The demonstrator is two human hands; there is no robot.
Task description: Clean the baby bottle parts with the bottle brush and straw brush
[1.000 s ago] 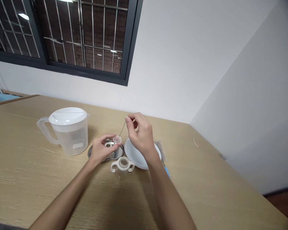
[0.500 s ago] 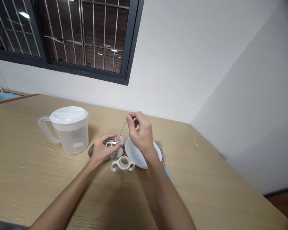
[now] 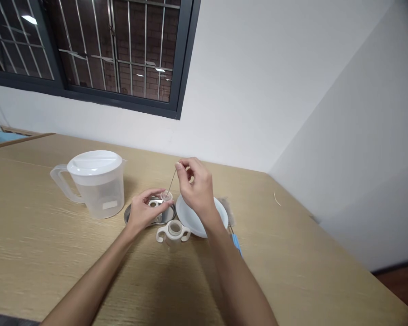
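Note:
My left hand [image 3: 145, 209] is closed around the edge of a small round translucent cap [image 3: 166, 196], held just above a metal tray [image 3: 127, 214]. Between thumb and fingertips, my right hand [image 3: 196, 183] pinches the upper end of a thin dark wire-like stick [image 3: 172, 180]. The stick slants down to the left, and its lower end is in the cap. Under my right wrist lies a pale bowl [image 3: 188, 216]. Closer to me stands a small clear bottle with a two-handled cream collar [image 3: 174, 230], its top uncapped. A small ring-shaped piece [image 3: 153, 204] rests on the tray.
A translucent pitcher [image 3: 100, 192] with a white lid stands at the left. Right of the bowl lie a blue-handled tool [image 3: 236, 243] and a greyish patch [image 3: 228, 210]. A thin pale strip [image 3: 277, 199] is farther right. The wall and window [image 3: 122, 54] border the table's back.
The whole view has shifted slightly, moving everything a little to the left. Both hands keep their grips, and the stick stays in the cap.

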